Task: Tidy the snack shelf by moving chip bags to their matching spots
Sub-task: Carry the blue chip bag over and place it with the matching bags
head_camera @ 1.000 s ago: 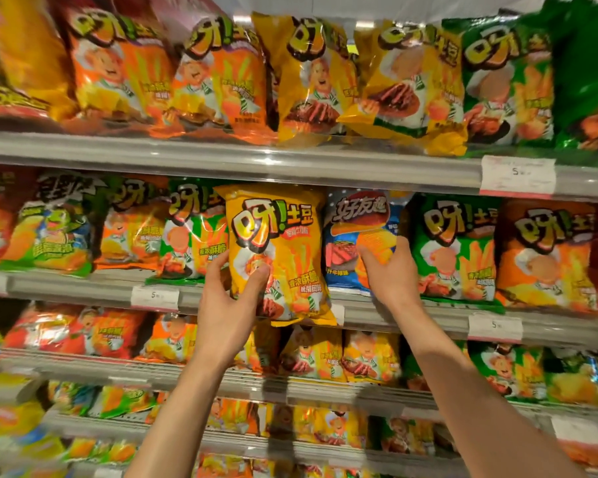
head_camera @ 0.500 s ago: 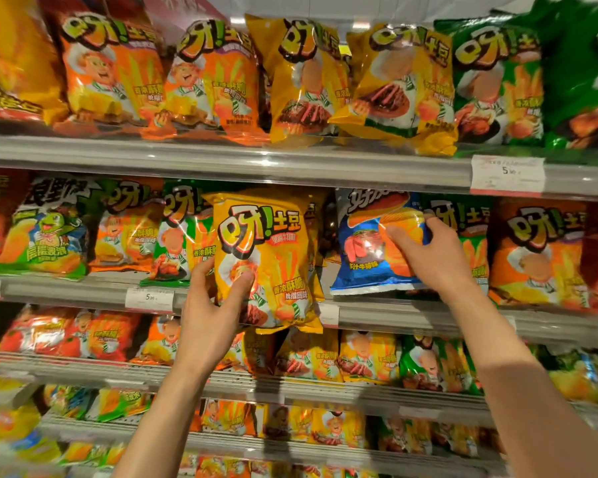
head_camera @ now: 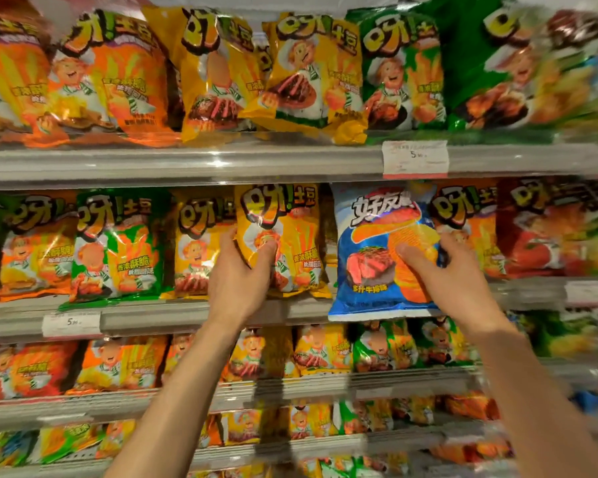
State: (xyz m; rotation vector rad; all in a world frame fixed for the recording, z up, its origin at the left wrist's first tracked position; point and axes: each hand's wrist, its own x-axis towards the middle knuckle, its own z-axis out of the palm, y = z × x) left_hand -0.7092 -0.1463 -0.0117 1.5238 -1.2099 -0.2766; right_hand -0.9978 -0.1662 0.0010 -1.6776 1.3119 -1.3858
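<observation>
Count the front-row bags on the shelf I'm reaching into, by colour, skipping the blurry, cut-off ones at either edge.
Orange bags: 2
Green bag: 1
Yellow bags: 2, one in the left hand
Blue bag: 1, in the right hand
Red bag: 1
Total: 7

1. Yellow chip bag point(head_camera: 283, 243): glossy, cartoon chef and fries printed on the front, standing upright at the front of the middle shelf point(head_camera: 187, 317). My left hand point(head_camera: 239, 281) grips its lower left side, thumb across the front.
2. Blue chip bag point(head_camera: 377, 257): ridged chips and a steak pictured, upright, bottom edge overhanging the shelf lip. My right hand point(head_camera: 442, 274) pinches its right side, thumb on the front.
</observation>
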